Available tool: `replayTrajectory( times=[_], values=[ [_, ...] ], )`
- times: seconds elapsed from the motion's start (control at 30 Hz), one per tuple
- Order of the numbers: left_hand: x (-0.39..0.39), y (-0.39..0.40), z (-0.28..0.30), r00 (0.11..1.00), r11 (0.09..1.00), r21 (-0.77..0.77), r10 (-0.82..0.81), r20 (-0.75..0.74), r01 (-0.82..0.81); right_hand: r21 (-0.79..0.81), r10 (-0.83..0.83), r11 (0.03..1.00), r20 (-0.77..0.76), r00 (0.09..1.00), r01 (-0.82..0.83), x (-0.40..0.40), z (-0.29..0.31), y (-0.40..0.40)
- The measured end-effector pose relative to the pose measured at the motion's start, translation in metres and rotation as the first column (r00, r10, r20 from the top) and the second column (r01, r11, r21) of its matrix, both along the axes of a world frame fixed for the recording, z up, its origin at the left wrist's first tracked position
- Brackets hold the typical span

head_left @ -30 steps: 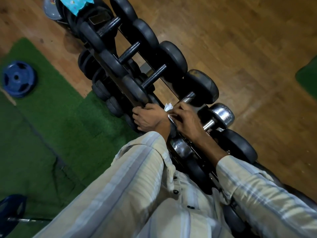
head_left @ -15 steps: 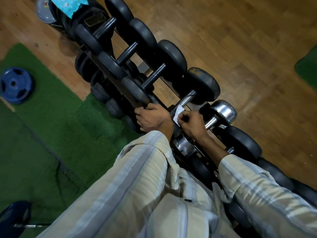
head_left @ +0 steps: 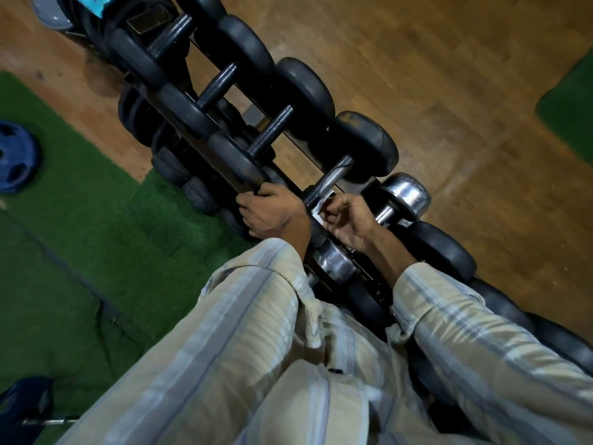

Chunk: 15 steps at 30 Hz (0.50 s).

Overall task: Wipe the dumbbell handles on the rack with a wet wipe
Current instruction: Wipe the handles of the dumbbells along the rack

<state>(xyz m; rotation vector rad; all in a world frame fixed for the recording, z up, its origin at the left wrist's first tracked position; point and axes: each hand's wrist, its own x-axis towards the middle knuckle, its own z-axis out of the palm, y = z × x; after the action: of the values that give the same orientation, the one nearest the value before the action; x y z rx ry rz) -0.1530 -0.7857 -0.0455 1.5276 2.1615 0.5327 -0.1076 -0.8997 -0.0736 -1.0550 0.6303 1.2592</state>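
Observation:
A rack (head_left: pixel 282 175) of black dumbbells runs diagonally from top left to bottom right. My right hand (head_left: pixel 348 221) is closed on a white wet wipe (head_left: pixel 321 208) pressed at the near end of a shiny steel dumbbell handle (head_left: pixel 333 178). My left hand (head_left: pixel 268 210) grips the near black head of that dumbbell, most of which it hides. A chrome dumbbell (head_left: pixel 402 195) lies just right of my right hand. Several dark handles (head_left: pixel 272 130) sit farther up the rack.
Green turf mat (head_left: pixel 80 220) covers the floor left of the rack, wooden floor (head_left: pixel 449 75) to the right. A blue weight plate (head_left: pixel 16 162) lies at far left. A turquoise wipe pack (head_left: pixel 98 3) sits atop the rack's far end.
My right hand has slid with the wipe down the steel handle toward its near end, baring more of the handle. My left hand has stayed on the dumbbell head.

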Motion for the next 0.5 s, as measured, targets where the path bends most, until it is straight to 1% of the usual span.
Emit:
replayTrajectory(
  times=[0.17, 0.27, 0.33, 0.4, 0.5],
  values=[
    [-0.001, -0.002, 0.002, 1.0, 1.0, -0.008, -0.008, 0.014, 0.008, 0.086, -0.099, 0.991, -0.061, 0.993, 0.104, 0.003, 0.004, 0.013],
    [0.0, -0.001, 0.003, 1.0, 1.0, -0.008, 0.001, 0.013, -0.001, 0.173, -0.169, 0.966, -0.139, 0.976, 0.192, 0.003, 0.005, 0.024],
    [0.0, -0.001, 0.004, 1.0, 1.0, -0.013, 0.009, 0.02, -0.009, 0.182, -0.226, 0.95, -0.156, 0.962, 0.253, 0.002, 0.003, 0.032],
    [0.001, -0.001, 0.005, 1.0, 1.0, -0.017, 0.012, 0.025, -0.012, 0.165, -0.259, 0.946, -0.139, 0.956, 0.281, 0.001, 0.005, 0.039],
    [-0.001, -0.002, 0.006, 1.0, 0.999, -0.032, 0.009, 0.026, -0.008, 0.126, -0.235, 0.962, -0.065, 0.97, 0.242, -0.002, 0.006, 0.042]
  ],
)
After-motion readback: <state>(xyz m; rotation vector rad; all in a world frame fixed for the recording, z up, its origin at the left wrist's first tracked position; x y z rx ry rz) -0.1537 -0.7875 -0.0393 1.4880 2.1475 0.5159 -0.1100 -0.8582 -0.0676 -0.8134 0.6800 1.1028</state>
